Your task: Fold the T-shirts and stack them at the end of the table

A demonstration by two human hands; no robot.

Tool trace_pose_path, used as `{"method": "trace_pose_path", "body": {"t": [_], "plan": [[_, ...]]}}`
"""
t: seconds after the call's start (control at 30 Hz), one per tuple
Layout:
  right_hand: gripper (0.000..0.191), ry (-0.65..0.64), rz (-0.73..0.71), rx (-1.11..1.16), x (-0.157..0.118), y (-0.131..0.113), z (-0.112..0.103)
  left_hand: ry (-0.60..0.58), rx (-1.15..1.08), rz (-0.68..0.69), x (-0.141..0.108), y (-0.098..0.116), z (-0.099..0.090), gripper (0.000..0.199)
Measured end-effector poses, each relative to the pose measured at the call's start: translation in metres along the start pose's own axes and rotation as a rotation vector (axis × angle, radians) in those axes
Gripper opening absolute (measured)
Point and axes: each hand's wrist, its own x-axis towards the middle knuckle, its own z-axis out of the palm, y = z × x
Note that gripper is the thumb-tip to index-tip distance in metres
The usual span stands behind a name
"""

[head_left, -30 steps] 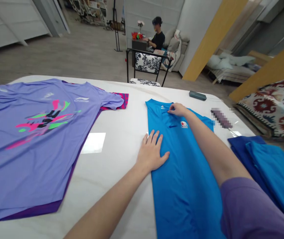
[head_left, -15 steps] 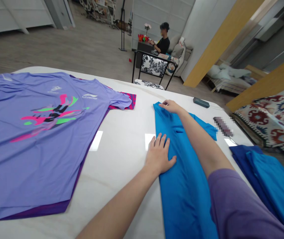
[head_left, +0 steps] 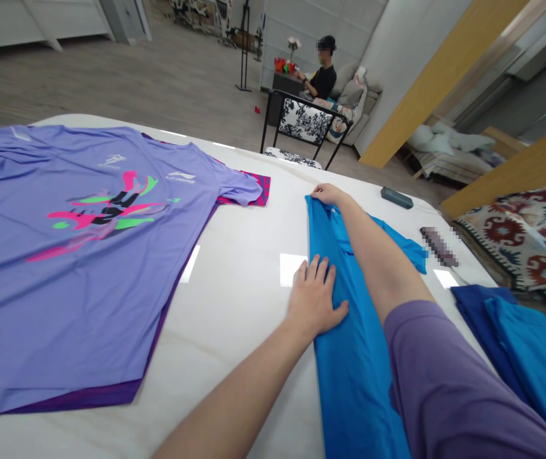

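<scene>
- One blue T-shirt (head_left: 349,382) is laid lengthwise on the white desk (head_left: 239,287) in a long, narrow shape; its near end is cut off by the picture's lower edge.
- The left hand (head_left: 315,296) is placed palm down across the shirt's left edge, with fingers loosely spread and nothing grasped; the thumb is rested on the fabric.
- The right hand (head_left: 329,193) is set at the shirt's far left corner, with fingers bent and touching the cloth; whether the fabric is pinched cannot be told.
- Part of the shirt is hidden by the right arm (head_left: 382,255), beyond which a short blue sleeve (head_left: 411,250) is spread toward the right.
- To the left, a lavender T-shirt (head_left: 86,299) printed in pink, green and black is laid flat over a dark purple garment (head_left: 91,396), shown along the lower edge.
- To the right, a bright blue folded garment (head_left: 535,344) is overlapped on a darker blue one (head_left: 483,315).
- A dark green case (head_left: 397,197) and a pixelated object (head_left: 439,247) are placed near the far right edge.
- Beyond the desk, a chair (head_left: 305,121) with a floral-patterned back and a seated person (head_left: 323,81) are seen.
</scene>
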Motion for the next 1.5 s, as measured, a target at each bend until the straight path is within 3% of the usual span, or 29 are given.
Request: {"method": "trace_pose_path", "body": {"t": [0.1, 0.2, 0.27, 0.37, 0.5, 0.6, 0.7, 0.8, 0.87, 0.93, 1.03, 1.13, 1.23, 1.37, 1.5], "plan": [[0.038, 0.111, -0.005, 0.000, -0.014, 0.002, 0.007, 0.016, 0.007, 0.003, 0.000, 0.000, 0.000, 0.088], [0.038, 0.252, -0.042, -0.008, -0.050, 0.025, 0.004, 0.010, 0.007, 0.010, 0.001, -0.001, -0.001, 0.088], [0.035, 0.305, -0.060, -0.056, -0.088, 0.051, 0.002, 0.002, 0.013, 0.016, 0.000, 0.000, 0.000, 0.089], [0.036, 0.271, -0.041, -0.141, -0.153, 0.087, 0.005, -0.006, 0.044, 0.028, 0.001, 0.001, 0.001, 0.089], [0.043, 0.292, -0.015, -0.148, -0.239, 0.109, 0.014, -0.034, 0.094, 0.034, 0.003, 0.003, 0.003, 0.093], [0.047, 0.362, -0.058, -0.081, -0.331, 0.126, 0.014, -0.059, 0.089, 0.047, 0.003, 0.004, 0.002, 0.097], [0.044, 0.302, -0.019, 0.025, -0.459, 0.163, 0.018, 0.038, 0.025, 0.033, 0.002, 0.006, -0.005, 0.079], [0.042, 0.222, 0.252, 0.146, -0.595, 0.209, 0.034, 0.156, -0.013, -0.047, 0.014, 0.018, -0.010, 0.053], [0.041, 0.198, 0.453, 0.210, -0.668, 0.231, 0.048, 0.083, -0.024, -0.041, 0.039, 0.038, -0.006, 0.044], [0.040, 0.211, 0.596, 0.248, -0.715, 0.240, 0.060, -0.038, -0.073, 0.031, 0.077, 0.071, 0.009, 0.041], [0.039, 0.283, 0.663, 0.264, -0.742, 0.234, 0.074, -0.123, -0.180, 0.115, 0.147, 0.137, 0.049, 0.039], [0.038, 0.351, 0.636, 0.245, -0.735, 0.217, 0.084, -0.157, -0.166, 0.098, 0.215, 0.204, 0.096, 0.032], [0.033, 0.393, 0.604, 0.220, -0.722, 0.202, 0.090, -0.245, -0.050, 0.028, 0.266, 0.249, 0.138, 0.043], [0.016, 0.396, 0.530, 0.248, -0.714, 0.196, 0.092, -0.267, 0.072, -0.047, 0.302, 0.270, 0.181, 0.059], [0.006, 0.444, 0.459, 0.310, -0.714, 0.195, 0.094, -0.225, 0.140, -0.070, 0.315, 0.266, 0.201, 0.036]]}}
